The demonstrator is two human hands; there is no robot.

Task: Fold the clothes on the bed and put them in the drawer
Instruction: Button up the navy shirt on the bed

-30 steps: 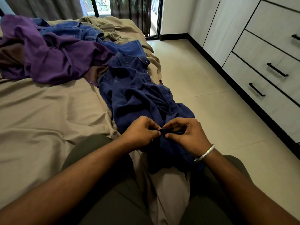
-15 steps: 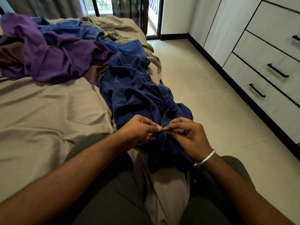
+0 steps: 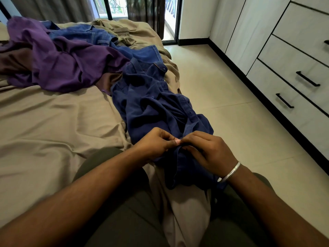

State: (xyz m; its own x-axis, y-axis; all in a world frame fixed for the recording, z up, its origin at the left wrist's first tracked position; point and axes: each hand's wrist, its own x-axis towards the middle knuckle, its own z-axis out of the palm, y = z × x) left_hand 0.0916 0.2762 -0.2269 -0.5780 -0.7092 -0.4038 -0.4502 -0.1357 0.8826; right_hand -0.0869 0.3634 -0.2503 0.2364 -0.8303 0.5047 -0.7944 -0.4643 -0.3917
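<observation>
Now both hands pinch higher on the shirt's front edge.
Left hand (image 3: 156, 142) and right hand (image 3: 208, 150) have crept up the crumpled navy cotton shirt (image 3: 151, 104), fingertips clamped, likely buttoning; it lies along the beige-sheeted bed (image 3: 53, 122), unfolded.

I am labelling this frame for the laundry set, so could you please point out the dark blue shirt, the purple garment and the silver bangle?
dark blue shirt (image 3: 151, 106): head view, on its crumpled middle.
purple garment (image 3: 58, 61): head view, on its bunched centre.
silver bangle (image 3: 231, 172): head view, on the band at the wrist.
</observation>
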